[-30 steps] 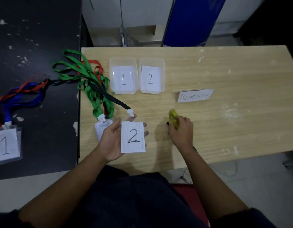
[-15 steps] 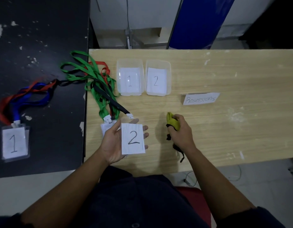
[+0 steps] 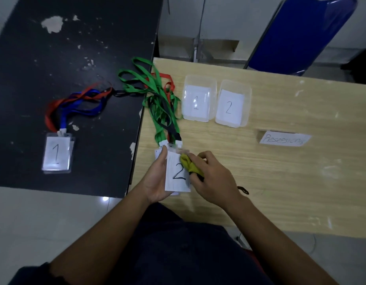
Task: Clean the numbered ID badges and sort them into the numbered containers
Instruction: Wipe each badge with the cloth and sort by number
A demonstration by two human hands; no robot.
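Wiping the badge marked 2

Cleaning is the step in hand. The left hand [image 3: 155,182] holds the badge marked 2 [image 3: 176,177] face up over the near edge of the wooden table [image 3: 281,182], thumb along its left edge and fingers beneath. The right hand [image 3: 214,179] clutches a bunched yellow cloth [image 3: 189,164] and presses it on the badge's upper right corner. Both containers seem to hold only their number slips, so sorting has likely not begun. Next, the wipe should cover the whole face. Then the badge goes into container 2 [image 3: 247,103], just right of container 1 [image 3: 199,80], with its strap freed from the lanyard tangle [image 3: 157,99].
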